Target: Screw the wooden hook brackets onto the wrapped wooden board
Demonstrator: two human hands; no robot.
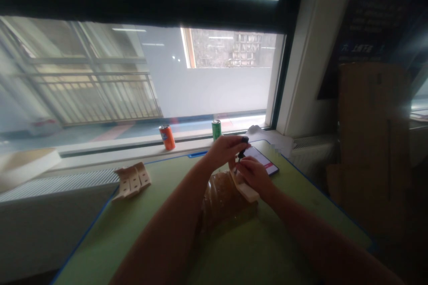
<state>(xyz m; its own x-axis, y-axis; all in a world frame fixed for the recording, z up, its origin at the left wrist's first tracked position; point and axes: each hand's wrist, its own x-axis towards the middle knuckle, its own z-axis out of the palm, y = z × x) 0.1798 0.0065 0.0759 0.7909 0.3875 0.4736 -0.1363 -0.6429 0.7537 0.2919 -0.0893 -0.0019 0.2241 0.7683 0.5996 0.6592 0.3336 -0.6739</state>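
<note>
My left hand [226,149] is closed in a pinch on a small dark object [243,146], held just above my right hand. My right hand [253,176] is closed around a pale, flat wooden piece [246,191] that rests on the green table [140,231]. Under and beside both hands lies a clear plastic bag of brownish parts [222,202]. A phone with a lit screen [262,159] lies on the table just beyond my right hand.
A beige slotted piece [132,180] lies at the table's far left. An orange can [166,137] and a green can [216,129] stand on the window sill. Cardboard boxes [371,142] stand at the right. A radiator [56,182] runs below the window.
</note>
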